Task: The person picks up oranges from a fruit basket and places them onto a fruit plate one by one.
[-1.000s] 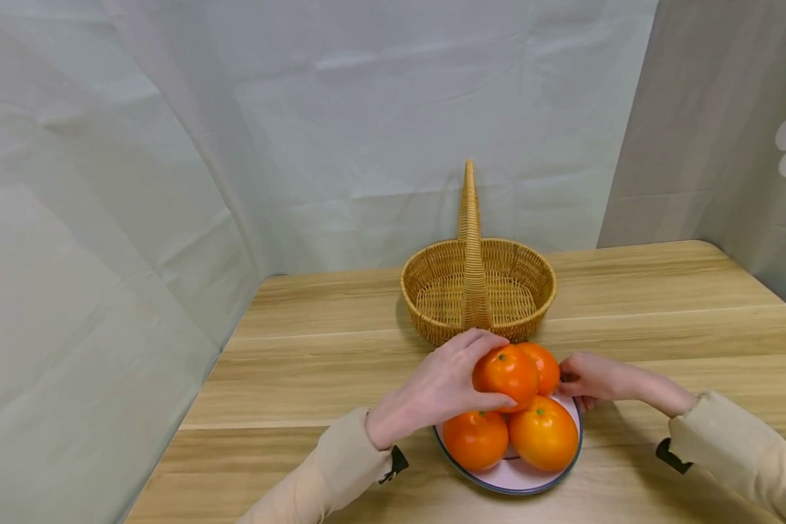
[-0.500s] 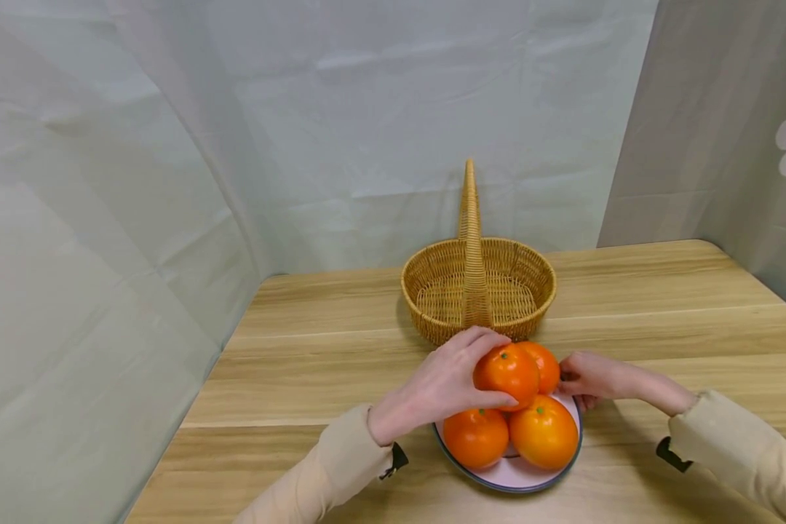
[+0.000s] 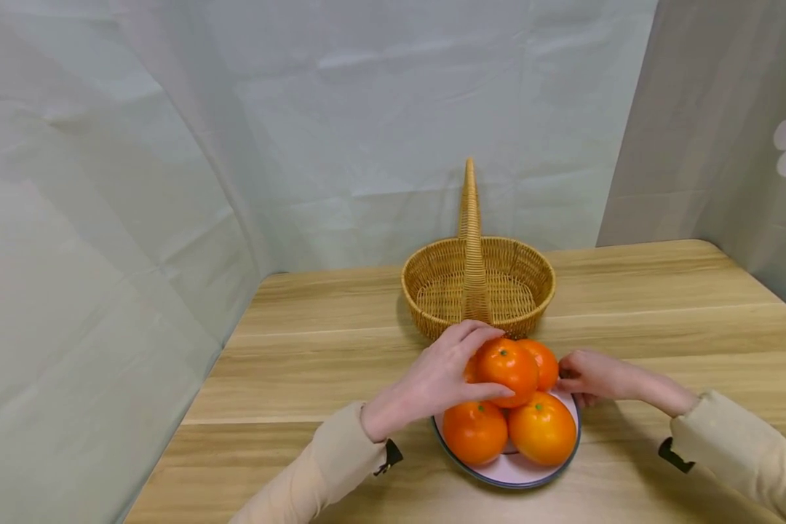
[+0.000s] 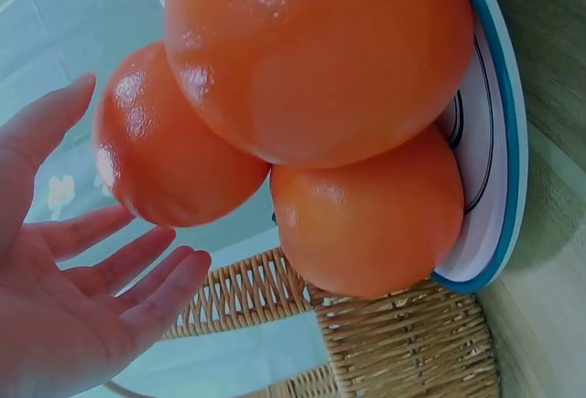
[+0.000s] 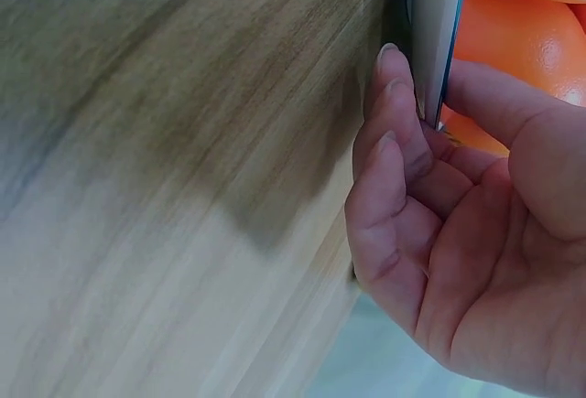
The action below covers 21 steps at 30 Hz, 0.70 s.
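Note:
Several oranges are heaped on a white plate with a blue rim, one orange on top of the others. Beside this top orange is my left hand, its fingers spread around the left side. In the left wrist view a gap shows between the palm and the upper orange, with thumb and fingers extended. My right hand pinches the plate's right edge. The right wrist view shows the right thumb over the rim and the other fingers curled against the plate's underside.
Just behind the plate stands a wicker basket with a tall arched handle, no fruit visible inside. The wooden table runs back to pale hanging cloth. A dark band shows at each sleeve cuff.
My left hand has loosened from the top orange and shifted slightly left and up, baring part of another orange behind it. The right hand keeps its hold on the plate.

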Tool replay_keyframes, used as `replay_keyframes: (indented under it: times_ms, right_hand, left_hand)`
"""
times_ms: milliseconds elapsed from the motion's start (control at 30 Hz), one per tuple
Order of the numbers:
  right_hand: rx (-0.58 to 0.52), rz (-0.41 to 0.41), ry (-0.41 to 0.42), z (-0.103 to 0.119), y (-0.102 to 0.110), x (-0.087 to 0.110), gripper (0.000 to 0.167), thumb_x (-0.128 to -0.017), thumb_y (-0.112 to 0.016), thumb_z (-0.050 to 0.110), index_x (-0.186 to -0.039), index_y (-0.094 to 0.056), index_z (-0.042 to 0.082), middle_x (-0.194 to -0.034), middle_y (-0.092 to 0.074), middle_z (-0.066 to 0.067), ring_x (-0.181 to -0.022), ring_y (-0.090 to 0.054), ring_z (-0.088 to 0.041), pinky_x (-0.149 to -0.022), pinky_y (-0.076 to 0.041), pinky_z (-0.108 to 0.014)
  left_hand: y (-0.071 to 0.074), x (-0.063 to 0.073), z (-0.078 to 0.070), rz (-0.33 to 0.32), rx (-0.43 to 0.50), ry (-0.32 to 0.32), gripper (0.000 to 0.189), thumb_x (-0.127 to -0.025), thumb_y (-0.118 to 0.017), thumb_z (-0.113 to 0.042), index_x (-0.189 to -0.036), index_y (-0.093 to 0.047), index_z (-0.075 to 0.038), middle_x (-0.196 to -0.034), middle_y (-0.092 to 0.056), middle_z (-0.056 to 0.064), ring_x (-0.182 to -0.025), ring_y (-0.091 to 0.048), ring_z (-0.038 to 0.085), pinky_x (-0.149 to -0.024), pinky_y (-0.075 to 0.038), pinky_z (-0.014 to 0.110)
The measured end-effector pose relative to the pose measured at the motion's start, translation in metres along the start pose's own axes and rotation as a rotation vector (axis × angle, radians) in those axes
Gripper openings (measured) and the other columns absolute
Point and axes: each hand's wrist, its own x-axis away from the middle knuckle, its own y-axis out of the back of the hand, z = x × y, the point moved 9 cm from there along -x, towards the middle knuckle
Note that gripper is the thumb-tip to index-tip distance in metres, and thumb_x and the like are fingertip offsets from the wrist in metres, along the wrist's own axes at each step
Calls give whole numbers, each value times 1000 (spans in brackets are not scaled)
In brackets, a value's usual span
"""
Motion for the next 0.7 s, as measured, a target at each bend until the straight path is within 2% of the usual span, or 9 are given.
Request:
replay_keyframes:
  times_ms: [133,300,433,600,700]
  right_hand:
    - [1,-1,-2,-2,1,2,16,-90,-54,9,-75,-56,7,-53,-53,5,-43,-49,-8,-41,-45,-26]
    - [4,-8,4,0,6,5,13,-89,-56,12,-78,-57,7,-55,-53,7,-46,-50,-8,-42,-45,-27]
    - [-6,-19,-4,1,13,10,12,-88,-58,11,-78,-57,6,-56,-52,6,-47,-49,-8,-44,-45,-25]
    - [7,-67,-38,-4,26,16,11,-88,-57,8,-79,-56,3,-57,-51,4,-48,-47,-9,-44,-44,-25]
    - [67,-126,-85,-10,37,20,11,-89,-56,10,-80,-56,3,-57,-49,4,-49,-46,-10,-44,-42,-25]
  left_hand:
    - [6,2,2,-30,20,-15,61,-74,-73,-39,-122,-49,-8,-119,-45,2,-110,-41,13,-91,-34,24]
    - [21,4,7,-103,34,-43,54,-75,-74,-32,-116,-52,-6,-115,-47,3,-109,-42,14,-92,-33,24]
    - [38,8,15,-210,57,-69,46,-75,-75,-23,-110,-55,-2,-111,-51,5,-104,-46,15,-88,-37,25]
    - [60,17,26,-371,92,-94,33,-78,-72,-11,-105,-56,0,-106,-52,7,-95,-49,15,-73,-43,23]
    - [67,22,34,-418,78,-81,32,-78,-71,-8,-105,-55,1,-104,-52,8,-90,-50,15,-69,-44,23]
